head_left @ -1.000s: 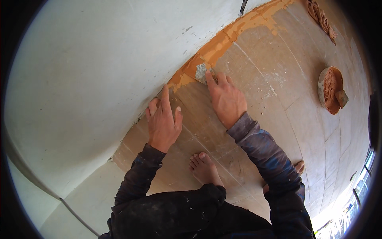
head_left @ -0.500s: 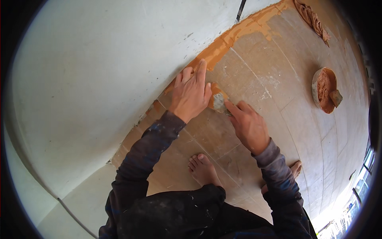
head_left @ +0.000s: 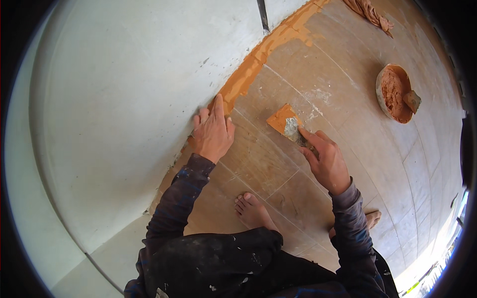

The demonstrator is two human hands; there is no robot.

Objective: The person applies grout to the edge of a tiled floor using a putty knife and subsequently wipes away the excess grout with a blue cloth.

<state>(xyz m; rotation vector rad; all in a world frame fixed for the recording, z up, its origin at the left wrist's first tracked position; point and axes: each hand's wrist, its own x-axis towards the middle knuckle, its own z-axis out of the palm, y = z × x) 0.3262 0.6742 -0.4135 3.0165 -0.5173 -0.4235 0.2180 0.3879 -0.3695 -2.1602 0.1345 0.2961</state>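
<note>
Since half a second ago, both hands have slid down along the foot of the wall: the left hand (head_left: 214, 131) now lies flat where the white wall (head_left: 124, 99) meets the tiled floor (head_left: 348, 164), fingers spread and holding nothing, at the lower end of the orange paste strip (head_left: 258, 59). Just to its right, the right hand (head_left: 325, 159) has its grip closed on a small scraper (head_left: 285, 123), whose blade is loaded with orange paste and pressed on a floor tile, near the wall but apart from it. Farther right a bowl (head_left: 395, 92) of the same paste sits on the floor, well apart. A bare foot (head_left: 253, 211) rests below the hands.
</note>
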